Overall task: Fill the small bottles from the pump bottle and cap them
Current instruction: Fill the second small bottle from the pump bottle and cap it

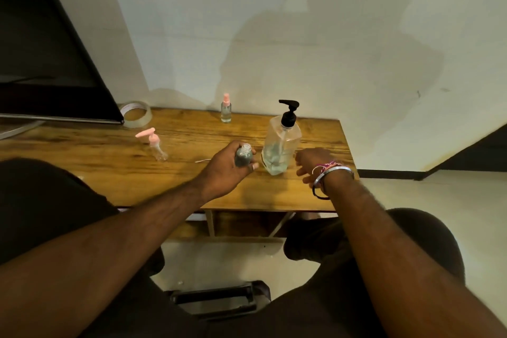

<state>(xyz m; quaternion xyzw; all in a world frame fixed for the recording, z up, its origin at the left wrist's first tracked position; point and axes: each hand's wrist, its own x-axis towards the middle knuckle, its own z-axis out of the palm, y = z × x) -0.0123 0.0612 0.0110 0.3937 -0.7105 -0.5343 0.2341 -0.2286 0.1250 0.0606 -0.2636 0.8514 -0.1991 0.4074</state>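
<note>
We hold an open little bottle beside the big pump bottle.

Our left hand (pixel 227 166) is wrapped around the uncapped small bottle (pixel 243 156), just beside the pump bottle (pixel 281 145) on the wooden table (pixel 109 162). Our right hand (pixel 311 163) hangs loose and empty. Next, we think, the spout must meet its mouth. We count three small bottles, two pink-topped (pixel 226 108) (pixel 155 144), and one pump bottle.

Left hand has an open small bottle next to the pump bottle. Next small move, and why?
Probably bring the small bottle up under the spout of the pump bottle, with the right hand going to the pump head. The left hand holds it uncapped, mouth up, left of the pump bottle and below the left-pointing spout. The right hand is open, holding nothing.
</note>
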